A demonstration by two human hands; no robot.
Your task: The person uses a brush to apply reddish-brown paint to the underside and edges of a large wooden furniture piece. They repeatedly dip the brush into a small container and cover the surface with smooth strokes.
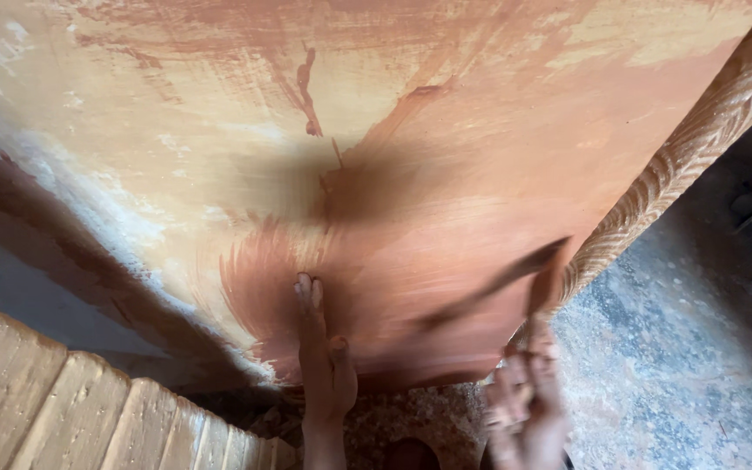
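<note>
Head view. My left hand (324, 361) lies flat, fingers together and extended, pressed against the near part of a large wooden panel (446, 157) smeared with reddish-brown stain. My right hand (528, 400), blurred, is closed on a thin dark blade-like tool (502, 278) whose far end lies on the panel's near right area. A carved rope-pattern edge (707, 130) bounds the panel's right side. Ribbed timber (71, 409) lies near left; a dusty floor (681, 348) lies right.
</note>
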